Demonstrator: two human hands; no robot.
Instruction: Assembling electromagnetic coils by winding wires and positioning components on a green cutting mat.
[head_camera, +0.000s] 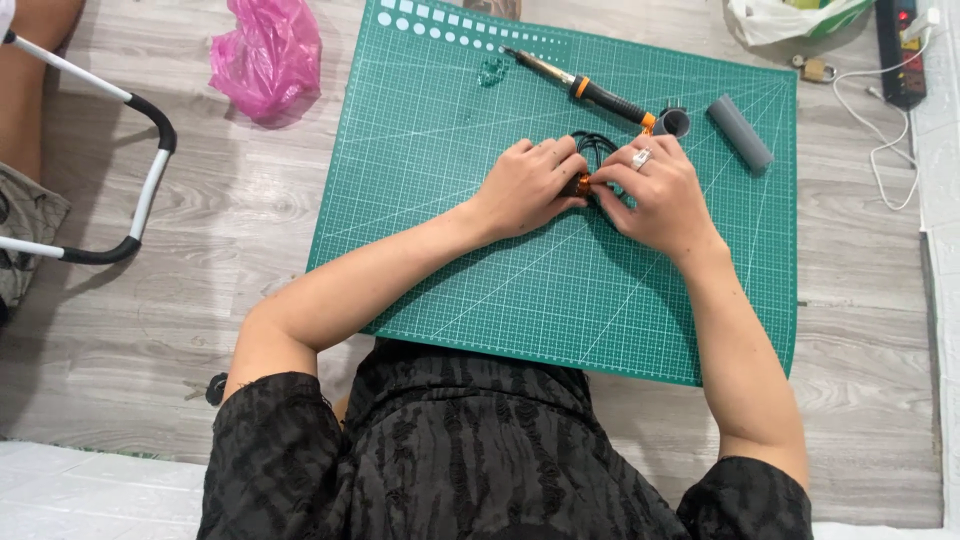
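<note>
Left hand: the left hand (528, 185) lies curled on the green cutting mat (520, 290), fingers closed around a small orange-and-black part (583, 184) that sits between the two hands.
Right hand: the right hand (655, 195), with a ring on one finger, meets the left one, fingertips pinched on the same part.
Black cord: a black cord (596, 143) loops just beyond the knuckles of both hands and touches them.
Soldering iron: a soldering iron (585, 88) with a black and orange handle lies beyond the hands, its tip pointing away to the left.
Grey tube: a grey tube (740, 133) lies beyond the right hand, to its right, apart from it.
Pink bag: a pink plastic bag (266, 58) lies on the wooden floor (180, 300), well off to the left of the left hand.
</note>
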